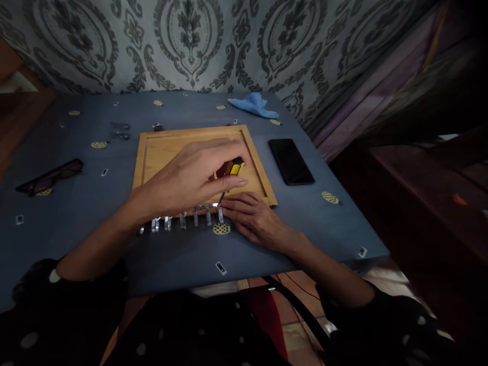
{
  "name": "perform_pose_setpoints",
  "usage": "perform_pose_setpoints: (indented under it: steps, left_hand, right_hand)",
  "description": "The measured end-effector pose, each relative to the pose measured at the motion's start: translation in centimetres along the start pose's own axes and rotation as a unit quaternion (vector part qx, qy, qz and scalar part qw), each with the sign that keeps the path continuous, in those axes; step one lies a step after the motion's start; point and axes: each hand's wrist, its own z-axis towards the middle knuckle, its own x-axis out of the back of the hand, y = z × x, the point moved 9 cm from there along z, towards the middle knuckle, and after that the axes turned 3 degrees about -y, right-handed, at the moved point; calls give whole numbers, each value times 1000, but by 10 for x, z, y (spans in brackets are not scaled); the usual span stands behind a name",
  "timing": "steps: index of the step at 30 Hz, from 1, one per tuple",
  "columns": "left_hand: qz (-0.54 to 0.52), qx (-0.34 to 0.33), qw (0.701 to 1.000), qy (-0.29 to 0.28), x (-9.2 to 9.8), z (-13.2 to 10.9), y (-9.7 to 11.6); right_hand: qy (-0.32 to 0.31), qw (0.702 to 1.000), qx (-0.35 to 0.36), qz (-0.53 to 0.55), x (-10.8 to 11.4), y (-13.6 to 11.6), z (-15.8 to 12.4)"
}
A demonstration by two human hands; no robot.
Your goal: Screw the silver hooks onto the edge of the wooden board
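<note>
My left hand [194,175] is closed around a small screwdriver with a yellow and black handle [233,166], its tip pointing down at the near edge of a wooden tray [156,147]. A row of several small metal pieces [183,221] lies along that near edge on the blue-grey table [76,213]. My right hand [251,216] rests flat on the table at the right end of the row, fingertips pressed on the last piece next to the screwdriver tip.
A black phone [291,161] lies right of the tray, a blue cloth [253,104] at the far edge, dark glasses [49,177] at the left. Small round yellow discs [221,229] and tiny tags are scattered around. The patterned wall stands behind.
</note>
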Motion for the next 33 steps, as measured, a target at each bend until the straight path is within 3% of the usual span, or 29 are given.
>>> perform_pose_setpoints:
  steps: [6, 15, 24, 33]
  left_hand:
    - [-13, 15, 1000, 4, 7, -3, 0]
    - [34, -11, 999, 12, 0, -4, 1]
    - [-12, 5, 1000, 7, 3, -4, 1]
    - [31, -6, 999, 2, -4, -4, 3]
  right_hand:
    - [-2, 1000, -6, 25, 0, 1, 0]
    - [15, 1000, 10, 12, 3, -2, 0]
    - [6, 1000, -4, 27, 1, 1, 0]
    - [7, 1000, -2, 8, 2, -1, 1]
